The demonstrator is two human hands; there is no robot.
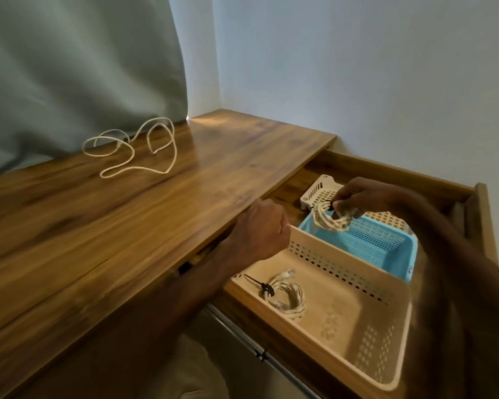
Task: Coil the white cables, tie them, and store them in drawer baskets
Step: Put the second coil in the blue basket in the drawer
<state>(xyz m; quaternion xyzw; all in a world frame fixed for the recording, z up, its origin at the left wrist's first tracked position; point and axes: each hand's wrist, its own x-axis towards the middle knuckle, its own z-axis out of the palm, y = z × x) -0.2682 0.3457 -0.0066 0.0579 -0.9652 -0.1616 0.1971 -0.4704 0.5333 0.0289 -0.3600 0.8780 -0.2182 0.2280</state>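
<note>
My right hand [355, 200] pinches a coiled white cable [330, 221] by its black tie, holding it just above the far left corner of the blue basket [386, 249] in the open drawer [478, 214]. My left hand [260, 228] is curled into a fist at the desk edge, beside the corner of the beige basket [343, 309]; nothing shows in it. A second coiled white cable [285, 295] with a black tie lies inside the beige basket. A loose, uncoiled white cable [133, 148] sprawls on the wooden desk [127, 226] at the far left.
A small white basket [319, 191] sits at the back of the drawer, behind the blue one. A grey curtain [69, 67] hangs behind the desk on the left, and a pale wall [357, 67] runs along the back and right.
</note>
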